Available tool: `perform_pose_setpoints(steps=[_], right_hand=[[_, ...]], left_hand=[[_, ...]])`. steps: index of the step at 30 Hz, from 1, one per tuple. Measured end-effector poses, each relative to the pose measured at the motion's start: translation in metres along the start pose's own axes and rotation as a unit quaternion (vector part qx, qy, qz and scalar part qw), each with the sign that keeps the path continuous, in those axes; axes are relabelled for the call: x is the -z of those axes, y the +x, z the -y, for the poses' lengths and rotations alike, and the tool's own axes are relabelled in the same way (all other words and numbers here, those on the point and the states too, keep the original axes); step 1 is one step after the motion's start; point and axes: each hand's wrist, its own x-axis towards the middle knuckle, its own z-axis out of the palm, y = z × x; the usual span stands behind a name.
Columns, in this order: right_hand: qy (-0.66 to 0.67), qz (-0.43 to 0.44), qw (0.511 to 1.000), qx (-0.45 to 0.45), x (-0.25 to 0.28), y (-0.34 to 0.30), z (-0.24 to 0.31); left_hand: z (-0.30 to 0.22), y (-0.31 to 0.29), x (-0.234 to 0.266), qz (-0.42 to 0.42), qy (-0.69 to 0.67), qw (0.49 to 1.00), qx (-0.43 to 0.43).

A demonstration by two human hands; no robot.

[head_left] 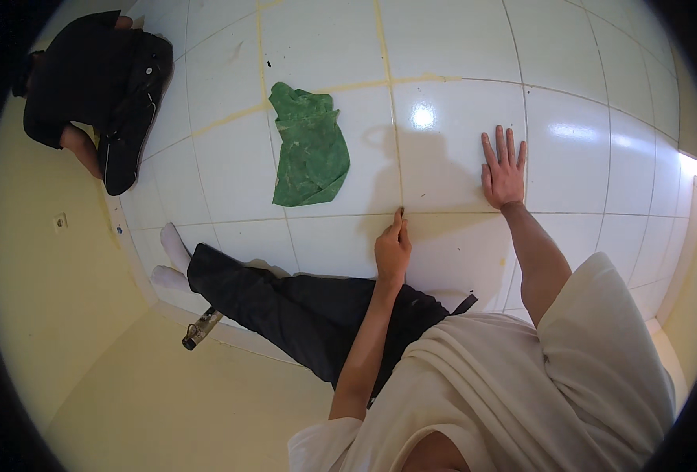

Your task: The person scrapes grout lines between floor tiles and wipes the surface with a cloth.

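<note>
My right hand (505,178) lies flat on the white floor tiles (458,118), fingers spread, with nothing under it that I can see. Closer to my body, my left hand (394,250) is closed, its fingertips pressed together at a grout line between tiles. Something dark and tiny shows at those fingertips, too small to name. Further off to the left lies a crumpled green cloth (310,149) with pale smudges, apart from both hands.
My legs in dark trousers (301,307) stretch left along the wall (183,385). A bottle with a black cap (200,329) lies beside them. At the far left another person in black (89,79) bends over. Dark specks and yellowish grout lines mark the floor.
</note>
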Motion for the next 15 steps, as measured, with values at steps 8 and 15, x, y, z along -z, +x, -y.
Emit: perform_pose_setpoints(steps=[8,15], right_hand=[[-0.020,0.002,1.000,0.005,0.000,0.002,0.001],[-0.021,0.011,1.000,0.000,-0.002,0.000,0.000]], left_hand=[[-0.020,0.051,-0.012,-0.043,-0.018,0.999,-0.008],[0.000,-0.001,-0.005,0.046,0.129,0.990,-0.013]])
